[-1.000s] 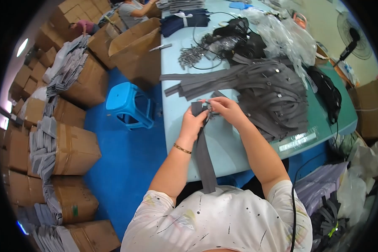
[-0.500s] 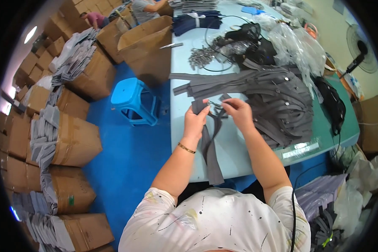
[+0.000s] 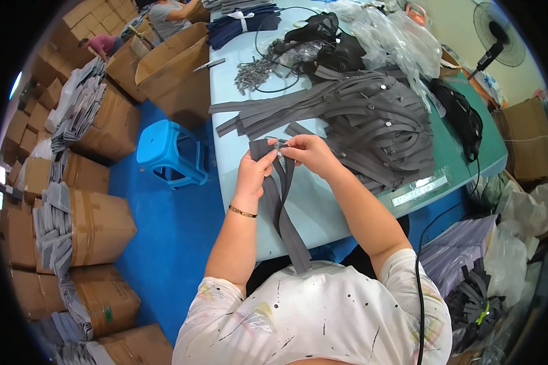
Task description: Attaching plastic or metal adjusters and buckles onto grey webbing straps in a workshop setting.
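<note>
A dark grey zipper [image 3: 291, 237] is held over the near part of the pale table, its two tapes hanging down past the front edge. My left hand [image 3: 253, 175] is closed on its upper end, thumb pressed against the tape. At that end sits a small shiny metal piece [image 3: 278, 145], apparently a slider; its details are too small to make out. My right hand [image 3: 312, 156] pinches the zipper right beside this metal piece, fingertips close to my left thumb. A heap of similar grey zippers [image 3: 380, 131] lies to the right, some ends stretching left behind my hands.
Small metal parts [image 3: 256, 74] lie in a pile farther back, near black bags [image 3: 341, 52] and clear plastic [image 3: 402, 45]. A blue stool [image 3: 172, 152] stands left of the table, before cardboard boxes [image 3: 103, 225]. A fan [image 3: 496, 42] is far right; two people are far left.
My hands have come closer together, the right one moving in to the metal piece at the zipper's upper end. The whole view has shifted, so the table appears farther left.
</note>
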`<state>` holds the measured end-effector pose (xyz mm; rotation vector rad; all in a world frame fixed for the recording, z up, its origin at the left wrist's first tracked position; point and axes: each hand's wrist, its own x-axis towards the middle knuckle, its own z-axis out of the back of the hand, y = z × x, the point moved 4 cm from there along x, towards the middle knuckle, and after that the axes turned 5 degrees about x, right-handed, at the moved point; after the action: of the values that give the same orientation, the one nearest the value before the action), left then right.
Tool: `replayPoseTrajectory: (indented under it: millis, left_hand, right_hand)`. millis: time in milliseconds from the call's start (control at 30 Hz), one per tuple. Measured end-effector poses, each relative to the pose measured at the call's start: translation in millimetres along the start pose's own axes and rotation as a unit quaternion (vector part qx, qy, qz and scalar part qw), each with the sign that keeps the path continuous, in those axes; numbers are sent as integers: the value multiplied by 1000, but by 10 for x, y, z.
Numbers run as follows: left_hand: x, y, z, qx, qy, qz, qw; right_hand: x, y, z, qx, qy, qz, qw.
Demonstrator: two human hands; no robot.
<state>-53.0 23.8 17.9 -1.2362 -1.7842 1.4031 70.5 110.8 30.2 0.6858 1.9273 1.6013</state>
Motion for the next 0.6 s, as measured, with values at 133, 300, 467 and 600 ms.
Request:
replayPoseTrajectory:
  millis: [133, 300, 467, 600]
  left_hand:
    - [0, -4, -5, 9, 16, 6, 1000]
    - [-18, 11, -35, 42, 19, 0, 999]
    - [-23, 19, -39, 101, 33, -9, 994]
    - [-35, -37, -34, 137, 12, -57, 989]
  right_hand:
    - [-4, 21, 42, -35, -9, -16, 999]
    - [8, -17, 89, -44, 5, -20, 999]
    - [32, -51, 117, -123, 0, -26, 992]
    - [46, -69, 86, -66, 1, -17, 998]
